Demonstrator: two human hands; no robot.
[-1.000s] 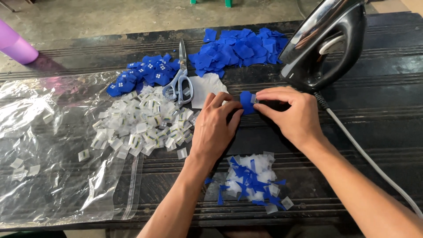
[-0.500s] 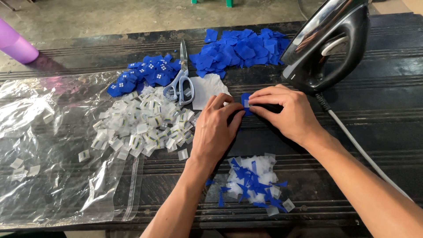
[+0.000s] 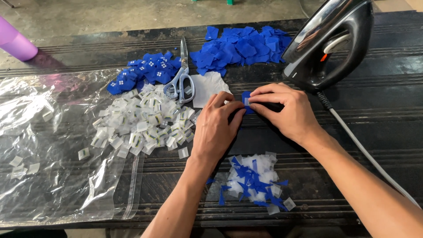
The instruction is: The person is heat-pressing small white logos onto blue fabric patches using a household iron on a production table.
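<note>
Left to right across the dark ribbed desk (image 3: 379,132): a purple cup (image 3: 15,42) at the far-left corner; a clear plastic bag (image 3: 53,167) spread flat along the left edge, a few loose white slips on it; a heap of small white tabs (image 3: 141,121) beside the bag; behind it a cluster of blue squares bearing white marks (image 3: 147,72); grey-handled scissors (image 3: 180,79) lying blades away, handles touching a white paper scrap (image 3: 207,88). At mid-desk the left hand (image 3: 216,130) and right hand (image 3: 286,110) meet, fingertips pressed together and pinching one small blue fabric square (image 3: 246,102) low against the surface; a pale tab shows at its left edge, the rest hidden by fingers. The square appears thin, limp and matte, saturated blue. Behind it lies a larger pile of plain blue squares (image 3: 242,48); near the front edge, a litter of blue and white trimmings (image 3: 255,183). At right a black clothes iron (image 3: 335,42) stands on its heel just beside the right hand, its cord (image 3: 365,154) trailing toward the front-right corner. Probable hazards: a knuckle or wrist brushing the iron's soleplate, should it be hot; a forearm snagging the cord and toppling the iron; the tab slipping askew under the pinch.
</note>
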